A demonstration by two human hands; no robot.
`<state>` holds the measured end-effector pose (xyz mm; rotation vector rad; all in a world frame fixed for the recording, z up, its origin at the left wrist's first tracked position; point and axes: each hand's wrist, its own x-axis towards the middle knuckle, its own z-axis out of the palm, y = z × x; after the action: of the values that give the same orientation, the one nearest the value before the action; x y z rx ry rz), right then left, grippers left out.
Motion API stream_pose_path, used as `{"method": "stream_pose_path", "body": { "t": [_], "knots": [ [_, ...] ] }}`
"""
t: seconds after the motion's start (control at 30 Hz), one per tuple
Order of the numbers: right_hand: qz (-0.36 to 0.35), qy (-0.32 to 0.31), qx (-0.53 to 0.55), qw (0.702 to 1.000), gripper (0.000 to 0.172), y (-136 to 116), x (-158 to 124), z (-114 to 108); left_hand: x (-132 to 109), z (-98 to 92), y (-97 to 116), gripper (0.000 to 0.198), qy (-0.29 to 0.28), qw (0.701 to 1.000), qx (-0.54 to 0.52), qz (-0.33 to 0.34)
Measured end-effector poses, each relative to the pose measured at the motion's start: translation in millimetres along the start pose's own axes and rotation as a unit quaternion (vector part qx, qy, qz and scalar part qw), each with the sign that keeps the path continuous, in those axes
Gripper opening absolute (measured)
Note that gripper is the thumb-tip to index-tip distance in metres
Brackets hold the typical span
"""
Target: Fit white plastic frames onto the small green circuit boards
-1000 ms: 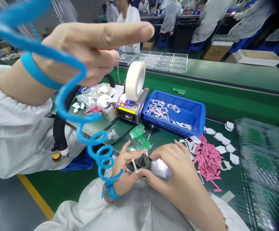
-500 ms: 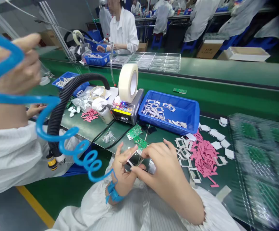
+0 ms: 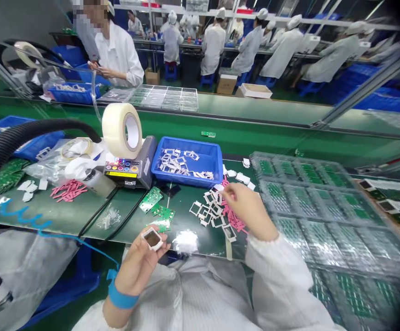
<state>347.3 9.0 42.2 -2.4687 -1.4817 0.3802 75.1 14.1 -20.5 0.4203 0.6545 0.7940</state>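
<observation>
My left hand (image 3: 138,262) holds a small square white frame with a dark centre (image 3: 152,239) up between its fingers, with a blue wrist strap (image 3: 122,299) on the wrist. My right hand (image 3: 247,209) hangs over a loose heap of white plastic frames (image 3: 208,209), fingertips bunched at its edge. Pink strips (image 3: 233,218) lie under those fingers. Whether they pinch anything is hidden. A crumpled piece of white film (image 3: 186,241) rests on the green mat (image 3: 182,197) between my hands. Several green circuit boards (image 3: 156,207) lie near my left hand.
A blue tray of white frames (image 3: 186,161) and a tape dispenser with a large roll (image 3: 127,170) stand ahead. Clear trays of circuit boards (image 3: 323,216) stack to the right. A co-worker's sleeve (image 3: 24,271) and blue coiled cord (image 3: 14,214) sit left.
My hands have come apart from working together at the centre. The right hand has moved right to the frame heap, and the shiny piece is gone; white film lies on the mat. The co-worker's hand has left view.
</observation>
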Motion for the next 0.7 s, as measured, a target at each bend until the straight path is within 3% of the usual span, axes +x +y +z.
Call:
{"method": "stream_pose_path", "body": {
  "t": [0.1,0.27,0.4,0.5,0.57,0.63,0.7],
  "knots": [
    [0.068,0.016,0.005,0.998,0.026,33,34,16,-3,2.1,-4,0.037,-0.002,1.000,-0.014,-0.014],
    [0.083,0.024,0.058,0.995,0.017,49,61,43,-4,7.6,-3,0.040,-0.020,0.999,0.007,-0.026],
    [0.076,0.085,0.131,0.985,0.013,47,50,23,-6,6.2,5,0.037,-0.040,0.999,0.012,-0.029],
    [0.019,0.106,0.229,0.967,0.014,25,20,1,-8,8.0,9,0.041,-0.083,0.996,-0.002,-0.038],
    [-0.091,0.074,0.372,0.921,0.011,-1,-4,-8,-10,11.9,13,0.041,-0.117,0.991,-0.024,-0.054],
    [-0.242,-0.013,0.501,0.831,0.011,-29,-23,-8,-13,16.8,17,0.038,-0.152,0.984,-0.048,-0.076],
    [-0.353,-0.112,0.547,0.751,0.014,-54,-35,-3,-17,21.3,22,0.037,-0.191,0.975,-0.069,-0.091]
  ]
}}
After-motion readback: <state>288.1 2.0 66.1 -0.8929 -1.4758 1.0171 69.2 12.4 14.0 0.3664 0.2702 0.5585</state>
